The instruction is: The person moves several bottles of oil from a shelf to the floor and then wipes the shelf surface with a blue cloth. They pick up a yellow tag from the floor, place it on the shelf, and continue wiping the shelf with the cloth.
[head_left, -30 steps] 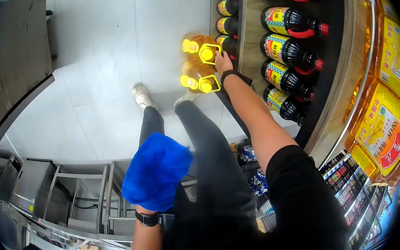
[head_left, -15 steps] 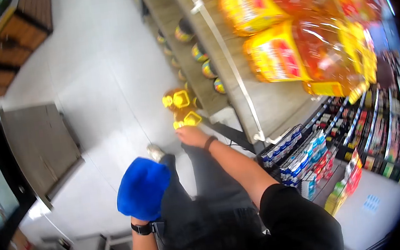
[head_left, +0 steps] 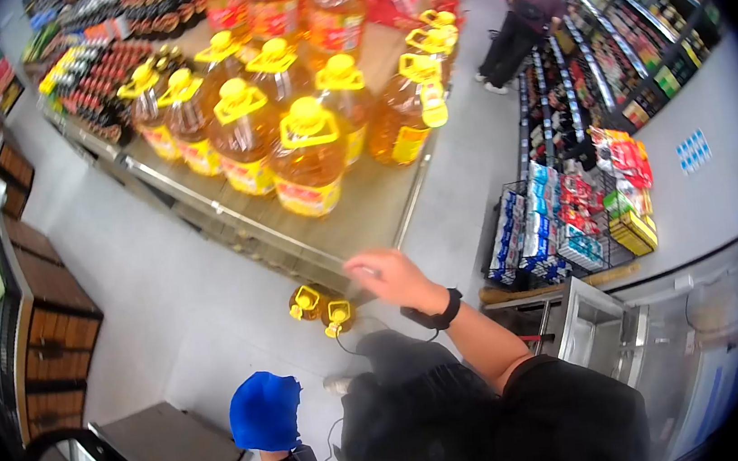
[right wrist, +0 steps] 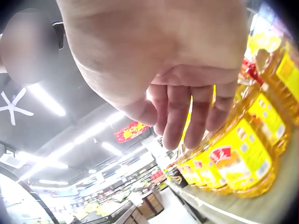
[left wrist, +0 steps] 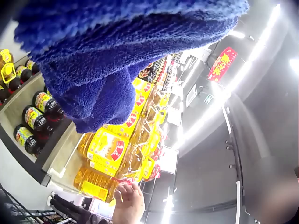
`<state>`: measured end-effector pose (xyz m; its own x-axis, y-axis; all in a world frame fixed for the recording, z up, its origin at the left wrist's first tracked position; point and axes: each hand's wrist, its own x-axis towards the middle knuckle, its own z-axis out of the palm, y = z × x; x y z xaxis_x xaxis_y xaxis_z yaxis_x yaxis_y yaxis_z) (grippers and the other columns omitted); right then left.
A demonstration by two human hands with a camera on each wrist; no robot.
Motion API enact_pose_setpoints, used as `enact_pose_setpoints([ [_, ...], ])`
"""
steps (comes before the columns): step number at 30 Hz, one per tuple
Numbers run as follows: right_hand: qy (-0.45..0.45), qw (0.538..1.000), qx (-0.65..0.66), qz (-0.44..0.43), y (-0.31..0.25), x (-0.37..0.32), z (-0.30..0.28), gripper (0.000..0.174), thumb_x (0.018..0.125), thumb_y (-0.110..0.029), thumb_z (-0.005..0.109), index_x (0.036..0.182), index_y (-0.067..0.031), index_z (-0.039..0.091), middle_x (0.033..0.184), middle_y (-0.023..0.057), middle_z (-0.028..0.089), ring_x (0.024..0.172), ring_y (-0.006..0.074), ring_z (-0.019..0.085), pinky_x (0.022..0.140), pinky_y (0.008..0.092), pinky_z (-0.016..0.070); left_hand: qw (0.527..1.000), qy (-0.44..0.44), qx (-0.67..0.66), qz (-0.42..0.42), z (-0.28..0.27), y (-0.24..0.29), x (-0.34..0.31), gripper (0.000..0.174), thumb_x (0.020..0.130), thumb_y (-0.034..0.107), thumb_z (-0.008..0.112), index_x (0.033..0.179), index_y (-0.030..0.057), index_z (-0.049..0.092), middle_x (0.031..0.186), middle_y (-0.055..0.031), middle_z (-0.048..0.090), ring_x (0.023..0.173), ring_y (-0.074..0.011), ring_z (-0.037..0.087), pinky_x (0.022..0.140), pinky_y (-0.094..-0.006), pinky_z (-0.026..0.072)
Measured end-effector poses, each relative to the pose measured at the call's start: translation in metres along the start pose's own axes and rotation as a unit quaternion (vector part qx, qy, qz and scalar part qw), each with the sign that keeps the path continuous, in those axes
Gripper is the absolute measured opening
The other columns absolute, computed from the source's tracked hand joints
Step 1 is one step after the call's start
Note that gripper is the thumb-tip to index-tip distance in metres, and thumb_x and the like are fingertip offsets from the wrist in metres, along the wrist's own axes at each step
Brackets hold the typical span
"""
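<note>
A blue cloth [head_left: 267,412] covers my left hand [head_left: 275,456] down to near the wrist; its fingers are hidden, and I cannot tell whether they grip it. Close up in the left wrist view, the cloth [left wrist: 103,79] hangs in thick folds. My right hand [head_left: 393,280], slightly blurred, is raised near the front corner of the display table, fingers loosely bent and holding nothing. In the right wrist view, labelled oil bottles [right wrist: 243,158] show beyond the hand [right wrist: 163,60]. Two yellow-capped oil bottles [head_left: 306,302] stand on the floor below it, beside the table's base.
On the wooden display table [head_left: 366,208] stand several large oil bottles [head_left: 311,160] with yellow handles. To the right are a rack of packaged goods [head_left: 559,218] and long shelves; a person [head_left: 524,31] stands in the aisle. Wooden produce stands [head_left: 59,348] line the left.
My right hand has left the floor bottles' handles and risen toward the table corner. The head view has swung up to show the table top. The blue cloth stays over my left hand.
</note>
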<state>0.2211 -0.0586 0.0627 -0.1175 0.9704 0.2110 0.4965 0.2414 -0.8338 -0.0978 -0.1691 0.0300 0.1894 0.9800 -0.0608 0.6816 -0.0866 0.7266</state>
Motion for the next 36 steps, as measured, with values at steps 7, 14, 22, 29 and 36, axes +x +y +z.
enact_pose_setpoints([
  [7, 0.115, 0.977, 0.11, 0.142, 0.037, -0.019, -0.102, 0.02, 0.094, -0.012, 0.055, 0.104, 0.0004, 0.066, 0.092, 0.0074, 0.071, 0.085, 0.0126, 0.064, 0.078, 0.0281, 0.0504, 0.887, 0.047, -0.448, -0.102, 0.032, -0.032, 0.0, 0.017, 0.094, 0.011, 0.056, 0.11, 0.0059, 0.057, 0.101, -0.0101, 0.064, 0.091, -0.0227, 0.061, 0.08, -0.0342, 0.0524],
  [14, 0.207, 0.965, 0.144, 0.078, 0.128, 0.062, -0.186, 0.022, 0.093, -0.014, 0.057, 0.107, 0.0011, 0.066, 0.098, 0.0053, 0.07, 0.091, 0.0118, 0.063, 0.082, 0.0271, 0.0495, 0.979, 0.061, -0.187, -0.051, 0.042, 0.033, 0.025, 0.047, 0.1, 0.039, 0.04, 0.128, 0.004, 0.052, 0.127, -0.0154, 0.059, 0.116, -0.034, 0.054, 0.106, -0.049, 0.0391],
  [22, 0.242, 0.965, 0.083, 0.058, 0.217, 0.191, -0.307, 0.024, 0.094, -0.015, 0.054, 0.111, -0.0001, 0.063, 0.102, 0.0112, 0.069, 0.094, 0.0203, 0.066, 0.084, 0.0311, 0.05, 0.897, 0.175, -0.398, -0.082, 0.108, 0.092, 0.091, 0.032, 0.094, 0.013, 0.059, 0.124, 0.0026, 0.055, 0.118, -0.0111, 0.065, 0.104, -0.0259, 0.064, 0.093, -0.04, 0.0518],
  [29, 0.025, 0.992, -0.124, 0.003, 0.208, 0.278, -0.362, 0.027, 0.095, -0.018, 0.051, 0.112, 0.0002, 0.063, 0.095, 0.014, 0.068, 0.092, 0.0225, 0.066, 0.082, 0.032, 0.05, 0.969, 0.154, -0.15, -0.118, 0.136, 0.12, 0.11, 0.038, 0.101, 0.025, 0.045, 0.13, 0.0008, 0.05, 0.129, -0.0106, 0.058, 0.119, -0.0262, 0.055, 0.105, -0.0455, 0.0435],
  [36, -0.171, 0.977, -0.039, 0.122, 0.224, 0.343, -0.358, 0.049, 0.09, -0.041, 0.054, 0.095, 0.006, 0.065, 0.079, 0.0126, 0.065, 0.07, 0.0222, 0.061, 0.064, 0.0352, 0.0478, 0.865, 0.254, -0.41, -0.139, 0.153, 0.164, 0.121, 0.034, 0.087, 0.009, 0.067, 0.118, 0.0035, 0.056, 0.114, -0.0082, 0.064, 0.1, -0.0209, 0.061, 0.087, -0.0324, 0.0507],
])
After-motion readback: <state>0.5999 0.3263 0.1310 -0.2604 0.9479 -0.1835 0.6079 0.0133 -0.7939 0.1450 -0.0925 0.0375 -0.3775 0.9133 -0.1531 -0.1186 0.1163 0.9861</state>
